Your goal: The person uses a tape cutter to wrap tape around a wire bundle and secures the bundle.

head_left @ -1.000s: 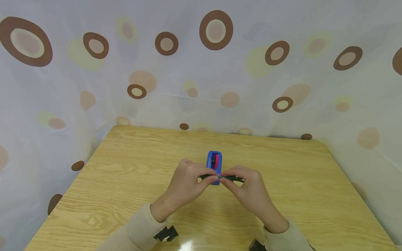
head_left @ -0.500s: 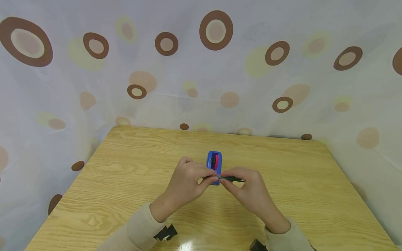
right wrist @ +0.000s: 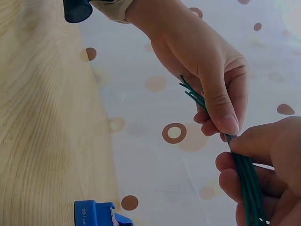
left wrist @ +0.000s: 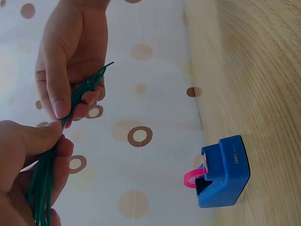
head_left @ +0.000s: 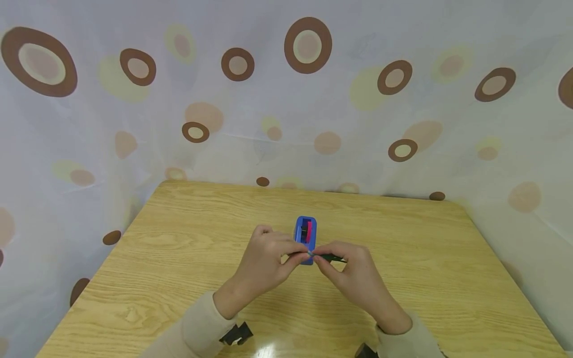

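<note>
A bundle of thin green strands is held in front of me between both hands, above the table. My left hand pinches it between thumb and fingertips. Close beside that, my right hand pinches the bundle too, the two thumb tips nearly meeting. Loose strand ends poke out past the fingers in both wrist views. A pale greyish band shows on the strands where the fingertips meet; the fingers hide most of it. Behind the hands stands a blue tape dispenser with a pink ring in it.
The wood-grain table extends around the hands on every side. A white curtain printed with brown rings and pale dots hangs along its back and sides. Black mounts sit at the sleeve cuffs.
Both hands stay nearly in place, with slight shifts of the fingers. The strand bundle turns a little between them, and less of it shows beside the left thumb.
</note>
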Tool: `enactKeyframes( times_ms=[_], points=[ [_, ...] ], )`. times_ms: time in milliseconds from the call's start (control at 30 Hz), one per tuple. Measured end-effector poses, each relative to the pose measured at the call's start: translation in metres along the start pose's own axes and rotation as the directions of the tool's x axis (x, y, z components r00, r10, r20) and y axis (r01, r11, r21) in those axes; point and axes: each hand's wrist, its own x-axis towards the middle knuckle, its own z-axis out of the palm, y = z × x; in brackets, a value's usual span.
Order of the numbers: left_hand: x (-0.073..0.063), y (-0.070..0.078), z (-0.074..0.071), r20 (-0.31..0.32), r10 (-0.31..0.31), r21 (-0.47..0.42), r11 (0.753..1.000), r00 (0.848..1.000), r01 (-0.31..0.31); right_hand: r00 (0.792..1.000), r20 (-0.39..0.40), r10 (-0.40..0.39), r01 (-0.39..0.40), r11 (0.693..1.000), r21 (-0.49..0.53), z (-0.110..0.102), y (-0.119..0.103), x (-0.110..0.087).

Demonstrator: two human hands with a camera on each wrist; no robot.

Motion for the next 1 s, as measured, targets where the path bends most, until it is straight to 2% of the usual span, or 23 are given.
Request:
enactKeyframes(
  times_ms=[200,400,533,767,867,1000],
  points=[
    [0.0000,0.0014,0.0002,0.021,-0.042,-0.015,0.999,0.999,0.042,0.991,-0.054,-0.121,0.119,0.992,-0.047,0.0016,0.0019,0.0007],
    [0.0023,0.0030,-0.0018,0.065,-0.088,-0.025,0.996,0.994,0.089,0.981,-0.077,-0.176,0.167,0.980,-0.104,0.0013,0.0026,0.0025],
    [0.0048,0.0040,-0.0035,0.122,-0.134,-0.041,0.989,0.984,0.140,0.981,-0.078,-0.179,0.168,0.977,-0.130,0.0021,0.0035,0.0012],
    [0.0085,0.0056,-0.0070,0.203,-0.217,-0.047,0.972,0.955,0.230,0.971,-0.098,-0.217,0.197,0.964,-0.181,0.0029,0.0042,-0.0006],
    [0.0088,0.0053,-0.0076,0.222,-0.234,-0.041,0.968,0.947,0.248,0.952,-0.119,-0.282,0.253,0.943,-0.216,0.0044,0.0057,-0.0001],
    [0.0087,0.0036,-0.0069,0.233,-0.225,-0.044,0.969,0.946,0.241,0.943,-0.126,-0.309,0.275,0.934,-0.229,0.0066,0.0086,-0.0009]
  ],
)
